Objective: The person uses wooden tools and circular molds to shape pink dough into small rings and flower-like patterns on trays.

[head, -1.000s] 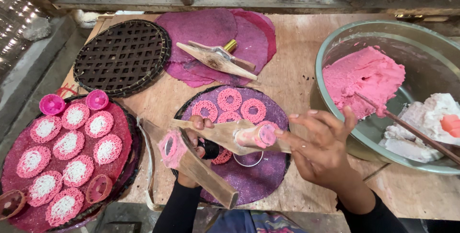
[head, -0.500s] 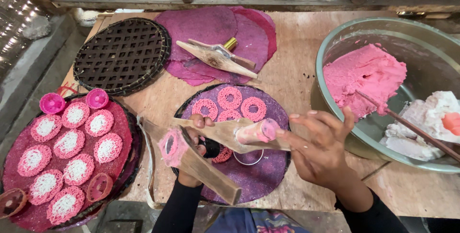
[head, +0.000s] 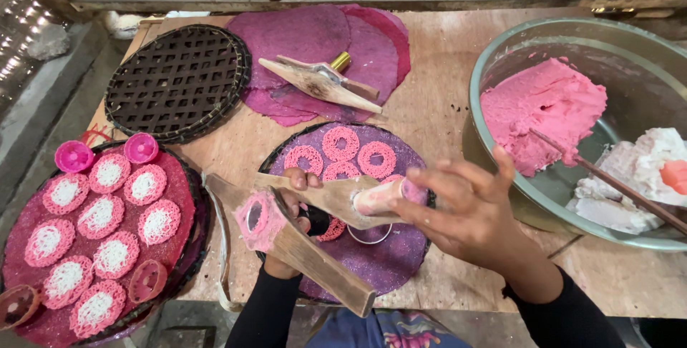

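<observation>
A person works a hinged wooden press (head: pixel 300 237) over a purple mat-covered tray (head: pixel 386 262), the left hand (head: pixel 297 190) wrapped around its handles from beneath, fingers curled shut on the wood. The right hand (head: pixel 465 212) sits at the press's pink dough-filled barrel (head: pixel 383 196) — thumb and forefinger pinching its end, the other fingers spread loosely above.

Just beyond the fingertips, pink lacy rings (head: pixel 342 151) already lie on the tray, at least four showing, with most of the purple surface toward the wrists still bare. A metal ring (head: pixel 370 235) lies under the press. Well to the left of the left hand, a second tray (head: pixel 182 183) holds about ten rounds topped with white filling (head: pixel 100 213) — apparently a later stage. To the right of the right hand, a large bowl (head: pixel 501 55) holds a good mound of pink dough (head: pixel 544 108), so by the look of it much pressing remains. A spare press (head: pixel 322 83) rests on purple mats farther off, beside a dark woven tray (head: pixel 177 80).
</observation>
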